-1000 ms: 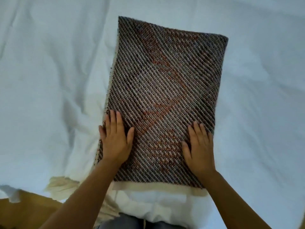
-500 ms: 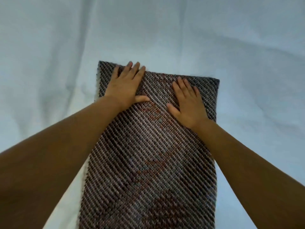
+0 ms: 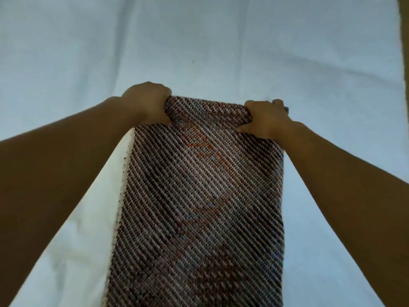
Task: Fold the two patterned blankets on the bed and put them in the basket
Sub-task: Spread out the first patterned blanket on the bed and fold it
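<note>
Blanket: the patterned blanket [image 3: 199, 196] lay folded into a long narrow strip on the bed sheet [image 3: 199, 41], running from the near edge of the view away from you. Its weave showed dark diagonal ribs with orange and pale blue patches along the middle.
Far edge: this end was bunched and slightly lifted off the sheet between your two hands.
Left hand: your left hand [image 3: 148, 105] was closed on the far left corner of the blanket, fingers curled over the edge and thumb pressed on the top face.
Right hand: your right hand [image 3: 265, 118] was closed on the far right corner in the same manner, thumb on top, fingers wrapped behind the edge.
Arms: both of your forearms reached forward, one along each long side of the strip.
Underlayer: a cream layer [image 3: 115, 185] showed along the left side of the strip, just beside and partly under it. I could not tell whether it was the blanket's backing or a separate cloth.
Bed: the sheet was pale and lightly wrinkled around the blanket.
</note>
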Demonstrator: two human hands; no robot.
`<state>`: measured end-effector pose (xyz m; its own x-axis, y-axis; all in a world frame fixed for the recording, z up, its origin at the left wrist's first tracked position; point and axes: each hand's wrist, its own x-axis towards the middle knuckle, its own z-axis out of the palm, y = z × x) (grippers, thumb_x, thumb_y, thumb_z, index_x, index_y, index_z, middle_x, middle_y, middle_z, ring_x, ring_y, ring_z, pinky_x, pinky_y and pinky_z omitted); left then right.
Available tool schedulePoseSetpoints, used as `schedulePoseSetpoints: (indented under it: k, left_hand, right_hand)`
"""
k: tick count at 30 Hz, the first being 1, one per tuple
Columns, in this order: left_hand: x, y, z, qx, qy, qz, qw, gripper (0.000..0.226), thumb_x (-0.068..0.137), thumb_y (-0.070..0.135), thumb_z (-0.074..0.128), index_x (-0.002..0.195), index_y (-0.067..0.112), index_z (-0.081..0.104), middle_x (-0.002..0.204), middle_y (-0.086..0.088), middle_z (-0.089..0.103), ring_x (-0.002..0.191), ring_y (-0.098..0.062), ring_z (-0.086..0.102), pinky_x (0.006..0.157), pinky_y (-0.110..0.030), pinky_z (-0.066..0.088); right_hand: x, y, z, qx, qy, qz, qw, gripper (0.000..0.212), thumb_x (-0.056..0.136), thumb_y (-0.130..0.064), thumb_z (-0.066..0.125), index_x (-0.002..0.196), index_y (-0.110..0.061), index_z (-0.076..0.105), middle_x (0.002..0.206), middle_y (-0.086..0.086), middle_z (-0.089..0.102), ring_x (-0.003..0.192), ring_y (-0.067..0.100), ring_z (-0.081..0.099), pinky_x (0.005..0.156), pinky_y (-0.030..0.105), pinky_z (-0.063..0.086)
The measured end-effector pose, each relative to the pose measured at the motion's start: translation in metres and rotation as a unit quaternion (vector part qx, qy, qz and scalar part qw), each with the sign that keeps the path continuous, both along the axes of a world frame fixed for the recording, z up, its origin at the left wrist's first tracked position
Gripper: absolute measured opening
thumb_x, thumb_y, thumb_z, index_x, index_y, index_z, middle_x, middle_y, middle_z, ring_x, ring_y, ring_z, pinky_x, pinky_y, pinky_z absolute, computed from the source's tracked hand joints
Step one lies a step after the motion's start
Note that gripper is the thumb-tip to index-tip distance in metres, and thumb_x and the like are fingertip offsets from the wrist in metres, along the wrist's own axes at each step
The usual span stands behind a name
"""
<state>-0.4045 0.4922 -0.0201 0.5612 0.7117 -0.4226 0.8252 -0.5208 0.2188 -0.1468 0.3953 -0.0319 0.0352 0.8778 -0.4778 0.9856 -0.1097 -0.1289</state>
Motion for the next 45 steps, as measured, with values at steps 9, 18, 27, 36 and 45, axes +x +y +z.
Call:
schedulePoseSetpoints:
  k: [9, 18, 27, 36, 45]
  left_hand:
    - [-0.055, -0.132, 0.087, 0.136, -0.146, 0.091, 0.976, 0.028, 0.074, 0.03, 0.067, 0.077, 0.017, 0.043, 0.073, -0.001, 0.048, 0.065, -0.027, 0.049, 0.058, -0.03, 0.031]
    - [-0.11, -0.32, 0.117, 0.165, -0.134, 0.139, 0.967, 0.026, 0.063, 0.001, 0.067, 0.088, 0.002, 0.058, 0.084, -0.019, 0.059, 0.074, -0.038, 0.055, 0.061, -0.039, 0.042]
    - [-0.141, -0.441, 0.031, 0.015, 0.1, 0.196, 0.975, 0.043, 0.078, 0.005, 0.054, 0.12, 0.011, 0.05, 0.114, -0.014, 0.053, 0.103, -0.033, 0.051, 0.078, -0.04, 0.042]
    - [-0.096, -0.396, 0.018, 0.064, -0.016, 0.286, 0.956, 0.049, 0.084, 0.034, 0.048, 0.128, 0.014, 0.048, 0.131, -0.01, 0.051, 0.122, -0.03, 0.042, 0.1, -0.046, 0.031]
    - [-0.059, -0.352, -0.044, 0.094, -0.042, 0.173, 0.979, 0.067, 0.091, 0.053, 0.02, 0.146, 0.025, -0.005, 0.157, -0.008, -0.005, 0.143, -0.02, -0.009, 0.109, -0.041, -0.015]
  right_hand:
    - [-0.028, -0.115, 0.094, 0.148, 0.019, 0.051, 0.987, 0.017, 0.077, -0.021, 0.058, 0.091, -0.014, 0.051, 0.086, 0.003, 0.048, 0.078, 0.026, 0.053, 0.055, 0.028, 0.033]
    - [-0.094, -0.286, 0.117, 0.115, 0.082, -0.071, 0.987, 0.074, 0.078, -0.021, 0.064, 0.143, -0.02, 0.028, 0.14, 0.011, 0.043, 0.125, 0.031, 0.043, 0.092, 0.041, 0.044]
    - [-0.135, -0.392, 0.048, -0.056, 0.037, -0.004, 0.998, 0.075, 0.085, -0.013, 0.051, 0.148, -0.021, 0.011, 0.129, 0.012, 0.043, 0.111, 0.029, 0.047, 0.086, 0.037, 0.044]
    - [-0.152, -0.357, 0.044, 0.142, 0.115, -0.099, 0.978, 0.039, 0.083, -0.022, 0.053, 0.115, 0.0, 0.056, 0.111, 0.018, 0.056, 0.103, 0.034, 0.053, 0.085, 0.04, 0.047]
    - [-0.162, -0.287, -0.024, 0.127, 0.053, 0.005, 0.99, 0.06, 0.096, -0.046, 0.018, 0.145, -0.023, -0.006, 0.158, 0.007, -0.003, 0.142, 0.016, -0.013, 0.11, 0.035, -0.018]
